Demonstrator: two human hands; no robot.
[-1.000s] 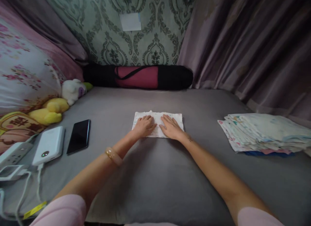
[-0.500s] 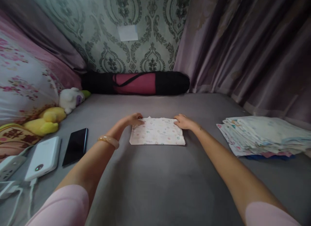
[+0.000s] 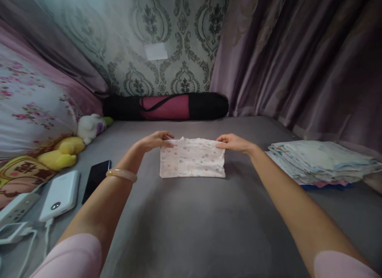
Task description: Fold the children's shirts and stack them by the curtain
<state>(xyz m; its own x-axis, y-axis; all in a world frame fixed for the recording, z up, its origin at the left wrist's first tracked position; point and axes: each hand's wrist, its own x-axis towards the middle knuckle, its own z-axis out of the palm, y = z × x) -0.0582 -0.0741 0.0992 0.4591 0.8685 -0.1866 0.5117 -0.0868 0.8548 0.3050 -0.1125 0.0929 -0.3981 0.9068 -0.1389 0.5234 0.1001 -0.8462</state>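
Note:
A white cloth with small coloured prints (image 3: 192, 160), folded into a rectangle, is in the middle of the head view. My left hand (image 3: 158, 139) pinches its far left corner between thumb and fingers. At the far right corner, my right hand (image 3: 234, 143) grips the edge the same way. The far edge is raised, while the near edge rests on the grey sheet (image 3: 191, 222). A pale bangle (image 3: 121, 174) circles my left forearm.
Folded cloths (image 3: 322, 162) are stacked at the right. On the left lie a black phone (image 3: 97, 178), a white power bank (image 3: 60, 196), a power strip (image 3: 18, 208) with cables and plush toys (image 3: 61, 152). A black and red roll (image 3: 165, 107) lies along the wall.
Both hands have lifted the far edge of the cloth, and the wrists have moved outward. The camera view has shifted slightly.

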